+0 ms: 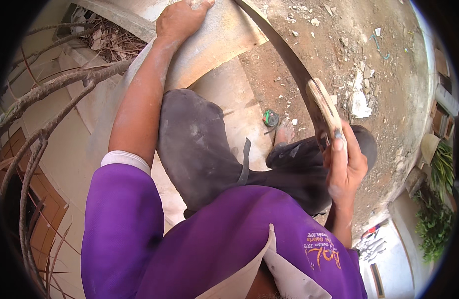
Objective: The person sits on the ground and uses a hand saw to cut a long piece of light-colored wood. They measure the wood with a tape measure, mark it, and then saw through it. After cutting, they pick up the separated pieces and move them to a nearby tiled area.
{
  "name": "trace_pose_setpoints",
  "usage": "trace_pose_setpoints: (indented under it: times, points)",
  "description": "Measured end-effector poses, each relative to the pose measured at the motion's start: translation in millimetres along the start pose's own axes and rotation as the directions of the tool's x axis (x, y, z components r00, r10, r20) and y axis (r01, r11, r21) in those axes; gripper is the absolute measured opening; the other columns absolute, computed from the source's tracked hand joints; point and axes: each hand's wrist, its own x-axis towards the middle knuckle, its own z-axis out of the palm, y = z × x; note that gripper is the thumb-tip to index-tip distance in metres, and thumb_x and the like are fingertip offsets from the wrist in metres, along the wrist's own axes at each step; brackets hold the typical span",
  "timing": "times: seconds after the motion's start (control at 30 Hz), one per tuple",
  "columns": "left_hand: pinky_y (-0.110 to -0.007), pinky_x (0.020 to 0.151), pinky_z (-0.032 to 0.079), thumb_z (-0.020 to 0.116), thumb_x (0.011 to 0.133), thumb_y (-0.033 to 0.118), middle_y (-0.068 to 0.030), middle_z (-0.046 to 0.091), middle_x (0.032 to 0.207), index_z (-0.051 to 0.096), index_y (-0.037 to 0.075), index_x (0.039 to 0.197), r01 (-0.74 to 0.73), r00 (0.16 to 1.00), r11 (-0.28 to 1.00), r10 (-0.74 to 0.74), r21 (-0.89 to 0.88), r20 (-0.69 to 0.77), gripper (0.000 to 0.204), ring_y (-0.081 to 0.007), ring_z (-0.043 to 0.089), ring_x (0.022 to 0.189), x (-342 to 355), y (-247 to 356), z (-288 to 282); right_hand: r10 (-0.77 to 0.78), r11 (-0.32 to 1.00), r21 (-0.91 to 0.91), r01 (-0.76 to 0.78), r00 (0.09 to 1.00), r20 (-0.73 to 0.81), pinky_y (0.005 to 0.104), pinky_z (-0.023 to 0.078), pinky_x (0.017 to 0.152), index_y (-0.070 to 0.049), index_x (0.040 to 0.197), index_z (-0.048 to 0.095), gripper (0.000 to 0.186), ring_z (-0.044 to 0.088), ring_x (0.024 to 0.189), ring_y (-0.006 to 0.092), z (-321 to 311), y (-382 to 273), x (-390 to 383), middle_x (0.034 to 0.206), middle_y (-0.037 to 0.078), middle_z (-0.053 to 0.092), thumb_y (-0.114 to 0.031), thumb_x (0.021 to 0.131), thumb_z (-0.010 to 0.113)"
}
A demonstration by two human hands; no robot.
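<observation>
My right hand point(346, 162) is wrapped round the pale wooden handle point(325, 107) of a handsaw, its thumb along the grip. The saw's long dark blade point(285, 47) runs up and left, past the right edge of a pale board point(217, 50), and leaves the picture at the top. Whether its teeth touch the board cannot be seen. My left hand point(182, 21) presses on the board at the top, fingers curled in and partly cut off by the picture's edge. My left forearm lies along the board, above my dark-trousered knee.
A green and black tape measure point(270, 118) lies beside my bare foot point(284, 132). Bare branches point(65, 89) reach in at the left, near a heap of dry twigs point(115, 40). Rubble and a white lump point(359, 104) dot the dirt ground at right. Green plants point(433, 219) stand farther right.
</observation>
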Motion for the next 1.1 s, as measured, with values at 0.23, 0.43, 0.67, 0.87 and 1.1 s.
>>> trace_pose_setpoints:
  times: [0.23, 0.43, 0.67, 0.87, 1.1]
  points:
    - [-0.045, 0.097, 0.048, 0.047, 0.086, 0.073, -0.0254, 0.066, 0.118, 0.065, -0.002, 0.124, -0.013, 0.998, 0.998, 0.009, 0.068, 0.057, 0.085, -0.0371, 0.065, 0.112, 4.1, -1.1, 15.2, -0.101, 0.990, -0.095, 0.101, 0.995, 0.005, 0.0241, 0.047, 0.060, 0.000, 0.122, 0.063, 0.032, 0.052, 0.064, 0.0060, 48.5, -27.1, 60.5, 0.073, 0.002, 0.062, -0.020, 0.099, 0.058]
    - [-0.046, 0.097, 0.048, 0.047, 0.086, 0.074, -0.0247, 0.067, 0.116, 0.066, 0.000, 0.124, 0.017, 0.999, 0.998, -0.019, 0.061, 0.045, 0.085, -0.0369, 0.064, 0.112, 5.4, -7.7, 9.0, 0.006, 0.999, 0.034, -0.005, 1.000, -0.026, 0.0240, 0.047, 0.063, 0.005, 0.125, 0.061, 0.032, 0.056, 0.070, 0.0076, -9.7, 14.7, -8.0, 0.083, 0.003, 0.067, -0.015, 0.099, 0.057]
    - [-0.044, 0.101, 0.046, 0.046, 0.085, 0.074, -0.0239, 0.065, 0.123, 0.063, 0.001, 0.127, 0.010, 0.999, 0.996, -0.013, 0.084, 0.034, 0.086, -0.0358, 0.061, 0.118, 3.0, -7.0, 16.8, 0.004, 0.998, -0.057, -0.002, 0.999, 0.035, 0.0247, 0.047, 0.059, 0.003, 0.124, 0.062, 0.032, 0.055, 0.066, 0.0065, 32.5, -20.5, 57.2, 0.072, 0.002, 0.063, -0.016, 0.098, 0.059]
    - [-0.047, 0.097, 0.048, 0.054, 0.089, 0.057, -0.0285, 0.066, 0.111, 0.069, -0.003, 0.110, 0.002, 0.999, 0.999, 0.000, 0.046, -0.038, 0.065, -0.0418, 0.064, 0.107, -11.2, 7.8, -2.3, -0.030, 0.999, -0.040, 0.030, 1.000, -0.006, 0.0216, 0.044, 0.061, 0.004, 0.128, 0.059, 0.036, 0.054, 0.066, 0.0054, 6.1, 4.6, -2.1, 0.077, 0.003, 0.064, -0.018, 0.100, 0.056]
    - [-0.045, 0.101, 0.045, 0.047, 0.085, 0.074, -0.0238, 0.066, 0.122, 0.064, 0.000, 0.126, 0.028, 0.999, 0.997, -0.030, 0.071, 0.031, 0.086, -0.0355, 0.061, 0.118, 3.1, -6.2, 14.6, 0.020, 1.000, -0.016, -0.020, 1.000, -0.011, 0.0235, 0.044, 0.058, 0.000, 0.126, 0.061, 0.036, 0.053, 0.062, 0.0067, 17.3, -35.9, 49.5, 0.071, 0.002, 0.061, -0.023, 0.099, 0.059]
